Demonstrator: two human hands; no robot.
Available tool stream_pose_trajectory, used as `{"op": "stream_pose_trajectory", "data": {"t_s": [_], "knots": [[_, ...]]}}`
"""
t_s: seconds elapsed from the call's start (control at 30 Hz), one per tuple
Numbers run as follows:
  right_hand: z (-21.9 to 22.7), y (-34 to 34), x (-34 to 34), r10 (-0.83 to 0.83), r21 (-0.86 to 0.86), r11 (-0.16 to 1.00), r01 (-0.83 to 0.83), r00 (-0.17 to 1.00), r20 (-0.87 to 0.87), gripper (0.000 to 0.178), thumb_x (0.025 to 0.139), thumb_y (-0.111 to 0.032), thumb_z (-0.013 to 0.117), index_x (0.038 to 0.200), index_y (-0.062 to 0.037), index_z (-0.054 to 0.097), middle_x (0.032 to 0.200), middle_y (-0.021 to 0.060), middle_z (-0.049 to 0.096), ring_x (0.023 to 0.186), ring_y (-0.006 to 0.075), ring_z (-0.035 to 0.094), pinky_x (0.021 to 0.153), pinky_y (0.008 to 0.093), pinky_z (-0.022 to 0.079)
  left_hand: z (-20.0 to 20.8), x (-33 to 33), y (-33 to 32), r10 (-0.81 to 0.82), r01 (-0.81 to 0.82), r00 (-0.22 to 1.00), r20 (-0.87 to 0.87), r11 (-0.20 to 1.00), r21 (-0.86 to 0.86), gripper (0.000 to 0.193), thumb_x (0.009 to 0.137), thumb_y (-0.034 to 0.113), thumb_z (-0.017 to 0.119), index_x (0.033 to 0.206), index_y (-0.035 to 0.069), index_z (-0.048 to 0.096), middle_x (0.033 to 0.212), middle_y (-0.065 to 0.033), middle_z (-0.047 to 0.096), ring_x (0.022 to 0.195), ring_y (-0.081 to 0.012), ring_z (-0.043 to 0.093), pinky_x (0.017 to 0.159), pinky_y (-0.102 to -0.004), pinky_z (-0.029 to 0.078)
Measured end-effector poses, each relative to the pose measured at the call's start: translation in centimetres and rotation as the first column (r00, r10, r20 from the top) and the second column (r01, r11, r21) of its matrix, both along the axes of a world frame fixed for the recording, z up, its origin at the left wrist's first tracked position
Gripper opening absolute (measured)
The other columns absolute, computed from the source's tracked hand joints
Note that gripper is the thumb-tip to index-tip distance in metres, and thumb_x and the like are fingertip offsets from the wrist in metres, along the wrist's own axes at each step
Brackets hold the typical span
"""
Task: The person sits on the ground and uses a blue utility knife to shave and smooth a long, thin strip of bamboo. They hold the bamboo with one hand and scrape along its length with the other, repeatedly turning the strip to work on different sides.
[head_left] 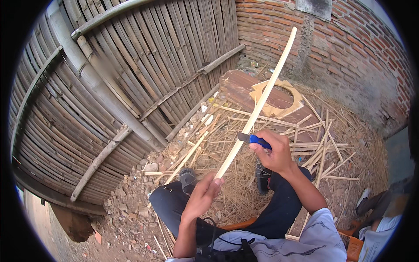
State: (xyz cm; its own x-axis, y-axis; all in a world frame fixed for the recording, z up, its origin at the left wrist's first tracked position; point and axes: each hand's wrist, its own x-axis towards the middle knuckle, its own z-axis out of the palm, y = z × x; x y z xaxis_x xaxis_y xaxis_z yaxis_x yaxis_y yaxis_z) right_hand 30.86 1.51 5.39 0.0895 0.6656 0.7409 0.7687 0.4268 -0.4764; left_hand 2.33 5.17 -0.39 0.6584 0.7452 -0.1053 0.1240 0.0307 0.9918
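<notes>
A long pale strip of split bamboo or wood (268, 96) slants up and away from me, its near end in my left hand (203, 192), whose fingers are wrapped round it. In my right hand (273, 150) is a blue-handled knife (260, 142), gripped with the thumb along its side. Its short dark blade (243, 137) lies across the strip, touching it about midway between my left hand and the strip's bend. Below the strip, my dark-trousered legs are bent apart on either side of a litter of shavings (233, 196).
Several cut strips (323, 153) lie heaped at the right. Beyond them a brown board (238, 87) carries a yellowish panel with a round hole (257, 94). A bamboo fence (174, 48) bounds the left, a brick wall (270, 30) the back. Another person's leg (373, 207) shows at lower right.
</notes>
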Motion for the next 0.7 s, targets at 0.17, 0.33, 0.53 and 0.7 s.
{"op": "stream_pose_trajectory", "data": {"t_s": [0.17, 0.33, 0.53, 0.7], "knots": [[-1.7, 0.4, 1.9, -0.017, -0.154, 0.987, -0.047, 0.918, -0.395, 0.028, 0.099, -0.029, 0.078, 0.096, -0.0033, 0.067, 0.068, 0.0000, 0.057, 0.059, 0.0102, 0.049, 0.057, 0.0291, 0.038, 0.0, 1.9, -0.6, 0.164, -0.130, 0.979, 0.121, 0.960, -0.249, 0.017, 0.116, 0.020, 0.052, 0.118, 0.006, 0.062, 0.079, 0.0067, 0.042, 0.067, -0.0046, 0.037, 0.059, -0.0244, 0.031], [-1.9, -0.3, 1.9, 0.118, -0.227, 0.948, -0.223, 0.909, -0.400, 0.030, 0.099, -0.031, 0.078, 0.100, -0.0035, 0.067, 0.071, 0.0004, 0.059, 0.062, 0.0111, 0.053, 0.059, 0.0289, 0.041, 0.2, 2.4, -0.7, 0.158, -0.092, 0.961, 0.226, 0.956, -0.280, 0.015, 0.115, 0.021, 0.055, 0.114, 0.007, 0.061, 0.078, 0.0078, 0.041, 0.066, -0.0037, 0.034, 0.059, -0.0236, 0.029], [-1.9, -1.0, -1.7, 0.169, -0.182, 0.971, -0.157, 0.984, 0.052, 0.030, 0.100, -0.036, 0.077, 0.105, -0.0063, 0.071, 0.091, 0.0110, 0.074, 0.076, 0.0305, 0.076, 0.065, 0.0394, 0.058, 1.0, 4.0, -1.7, 0.201, -0.221, 0.968, 0.148, 0.966, 0.132, 0.016, 0.107, 0.017, 0.072, 0.114, 0.004, 0.064, 0.079, 0.0058, 0.055, 0.069, -0.0016, 0.046, 0.060, -0.0213, 0.036], [-3.2, -0.9, -2.9, 0.157, -0.059, 0.987, -0.148, 0.966, 0.204, 0.031, 0.094, -0.035, 0.082, 0.106, -0.0072, 0.073, 0.085, 0.0078, 0.073, 0.067, 0.0273, 0.074, 0.057, 0.0378, 0.056, 2.4, 5.2, -2.1, 0.272, -0.300, 0.950, 0.152, 0.932, 0.203, 0.028, 0.098, 0.019, 0.085, 0.110, 0.001, 0.067, 0.074, 0.0026, 0.061, 0.067, -0.0054, 0.054, 0.061, -0.0264, 0.045]]}}
